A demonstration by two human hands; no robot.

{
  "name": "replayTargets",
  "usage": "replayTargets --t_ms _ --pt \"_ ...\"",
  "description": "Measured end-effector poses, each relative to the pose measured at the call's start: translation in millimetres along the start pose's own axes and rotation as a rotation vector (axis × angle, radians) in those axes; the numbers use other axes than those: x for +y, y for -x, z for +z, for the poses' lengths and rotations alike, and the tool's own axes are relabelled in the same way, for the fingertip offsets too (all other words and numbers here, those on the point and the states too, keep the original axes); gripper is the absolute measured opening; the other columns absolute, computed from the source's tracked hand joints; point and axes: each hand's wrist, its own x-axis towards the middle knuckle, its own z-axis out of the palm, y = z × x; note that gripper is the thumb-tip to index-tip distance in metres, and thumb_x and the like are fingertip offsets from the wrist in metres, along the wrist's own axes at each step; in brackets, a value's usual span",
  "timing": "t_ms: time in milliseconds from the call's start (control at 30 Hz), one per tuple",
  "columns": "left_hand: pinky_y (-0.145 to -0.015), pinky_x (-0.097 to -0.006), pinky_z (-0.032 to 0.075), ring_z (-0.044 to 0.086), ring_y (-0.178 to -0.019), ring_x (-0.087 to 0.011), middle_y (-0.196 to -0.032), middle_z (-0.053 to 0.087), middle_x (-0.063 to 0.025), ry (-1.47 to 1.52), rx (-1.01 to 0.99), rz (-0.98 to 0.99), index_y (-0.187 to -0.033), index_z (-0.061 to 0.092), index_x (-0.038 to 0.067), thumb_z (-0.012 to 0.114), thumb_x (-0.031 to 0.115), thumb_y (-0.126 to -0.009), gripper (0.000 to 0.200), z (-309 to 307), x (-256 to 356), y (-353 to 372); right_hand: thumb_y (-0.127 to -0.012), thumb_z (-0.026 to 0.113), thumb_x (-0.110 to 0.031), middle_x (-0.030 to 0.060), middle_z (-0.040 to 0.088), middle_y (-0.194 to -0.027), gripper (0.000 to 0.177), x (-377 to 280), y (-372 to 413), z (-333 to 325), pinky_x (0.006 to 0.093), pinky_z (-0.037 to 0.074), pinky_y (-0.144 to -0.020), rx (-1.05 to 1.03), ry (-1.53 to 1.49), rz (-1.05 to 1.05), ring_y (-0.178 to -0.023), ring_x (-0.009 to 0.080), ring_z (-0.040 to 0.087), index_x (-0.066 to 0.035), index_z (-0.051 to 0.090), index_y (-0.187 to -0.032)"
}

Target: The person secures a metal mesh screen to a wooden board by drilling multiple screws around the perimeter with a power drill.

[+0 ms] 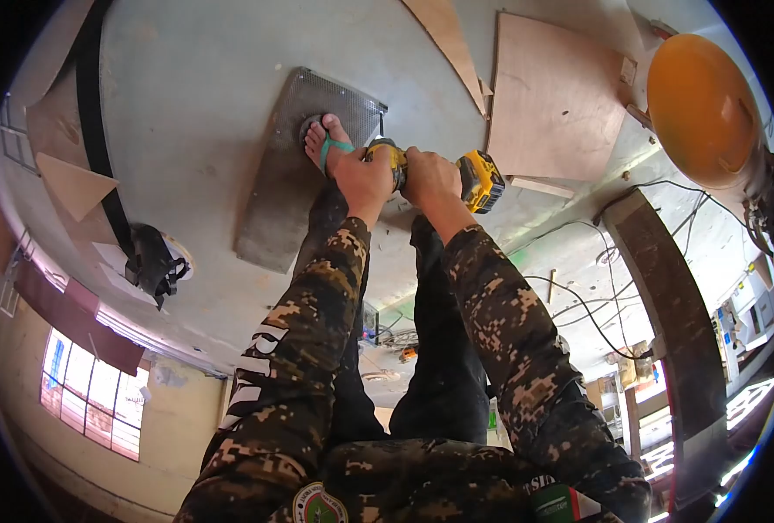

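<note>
Both hands are on a yellow and black cordless drill [393, 163]. My left hand [362, 180] is wrapped round its front body, while my right hand [432, 180] grips the handle beside the yellow battery [483, 181]. The drill's bit reaches to the upper right corner of a grey flat panel [269, 205] with a fine mesh face at its far end. A foot in a green-strapped sandal [327, 141] stands on this panel, close to my left hand.
A plywood sheet [557, 100] lies to the right, with a narrow offcut [541, 186] below it. Farther right are an orange rounded object [703, 109], a long dark board [670, 331] and loose cables [609, 253]. A black strapped item [154, 266] rests at left near a triangular wood piece [75, 185].
</note>
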Motion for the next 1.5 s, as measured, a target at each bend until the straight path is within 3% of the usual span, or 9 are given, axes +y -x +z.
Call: replayTargets --t_ms 200,267,300,400,500,567,867,1133,1500 --pt "-0.077 -0.0475 0.051 0.067 -0.083 -0.0408 -0.085 0.067 -0.0304 -0.011 -0.071 -0.005 -0.086 0.072 -0.005 0.062 0.031 -0.081 0.038 5 -41 -13 -0.081 0.068 -0.015 0.0128 0.071 -0.099 0.026 10 1 21 0.0444 0.054 -0.084 0.113 -0.027 -0.045 -0.097 0.0338 0.07 -0.009 0.062 -0.106" --pt "-0.074 -0.0425 0.05 0.067 -0.085 -0.0336 -0.09 0.07 -0.0226 0.254 -0.18 0.091 -0.093 0.069 -0.006 0.056 0.026 -0.089 0.035 5 -72 -27 -0.079 0.069 -0.015 0.0128 0.071 -0.099 0.028 17 10 26 0.0451 0.054 -0.084 0.146 -0.055 -0.057 -0.097 0.0344 0.069 -0.01 0.062 -0.106" --pt "-0.069 -0.0348 0.048 0.062 -0.083 -0.0215 -0.089 0.066 -0.0103 0.599 -0.298 -0.287 -0.096 0.064 -0.006 0.05 0.021 -0.096 0.03 -11 -61 -21 -0.078 0.071 -0.015 0.0129 0.071 -0.099 0.031 21 20 30 0.0458 0.054 -0.084 0.174 -0.08 -0.068 -0.097 0.035 0.069 -0.011 0.062 -0.107" --pt "-0.057 -0.0254 0.041 0.05 -0.065 -0.0078 -0.076 0.05 0.0036 0.612 -0.434 -0.225 -0.103 0.066 0.004 0.052 0.019 -0.097 0.021 -34 -80 -24 -0.073 0.076 -0.017 0.0137 0.07 -0.099 0.04 40 50 39 0.0473 0.054 -0.083 0.199 -0.162 -0.134 -0.097 0.0363 0.068 -0.012 0.061 -0.111" --pt "-0.057 -0.0234 0.042 0.051 -0.067 -0.0077 -0.076 0.052 0.0028 0.386 -0.358 -0.099 -0.104 0.066 0.003 0.052 0.011 -0.099 0.017 -50 -59 -5 -0.07 0.08 -0.019 0.0146 0.07 -0.102 0.053 58 78 52 0.0478 0.054 -0.083 0.191 -0.296 -0.224 -0.099 0.037 0.067 -0.016 0.06 -0.119" --pt "-0.058 -0.0217 0.042 0.056 -0.071 -0.0077 -0.08 0.058 0.0006 0.42 -0.402 -0.131 -0.102 0.067 0.002 0.056 0.007 -0.099 0.012 -64 -55 6 -0.072 0.076 -0.017 0.014 0.07 -0.098 0.044 70 102 62 0.0479 0.055 -0.081 0.278 -0.338 -0.294 -0.095 0.0368 0.068 -0.014 0.062 -0.113" --pt "-0.06 -0.0211 0.043 0.067 -0.083 -0.0124 -0.091 0.069 -0.0046 0.667 -0.398 -0.33 -0.099 0.068 0.001 0.071 0.009 -0.093 0.011 -78 -78 31 -0.072 0.077 -0.023 0.0173 0.07 -0.104 0.059 90 163 92 0.0455 0.054 -0.083 0.32 -0.585 -0.427 -0.098 0.0377 0.067 -0.011 0.06 -0.128" --pt "-0.056 -0.0218 0.036 0.053 -0.07 -0.0075 -0.081 0.06 0.005 0.747 -0.4 -0.545 -0.09 0.069 0.013 0.07 0.026 -0.096 0.014 -73 -104 23 -0.073 0.076 -0.023 0.0179 0.07 -0.1 0.058 64 179 106 0.0446 0.053 -0.083 0.354 -0.623 -0.48 -0.094 0.0378 0.067 -0.009 0.061 -0.127" --pt "-0.052 -0.0228 0.035 0.042 -0.063 -0.0068 -0.074 0.049 0.0083 1.047 -0.355 -0.799 -0.088 0.063 0.015 0.064 0.033 -0.099 0.021 -74 -120 7 -0.072 0.077 -0.025 0.017 0.071 -0.099 0.06 18 175 111 0.0448 0.053 -0.082 0.306 -0.611 -0.415 -0.094 0.0375 0.068 -0.01 0.061 -0.128"
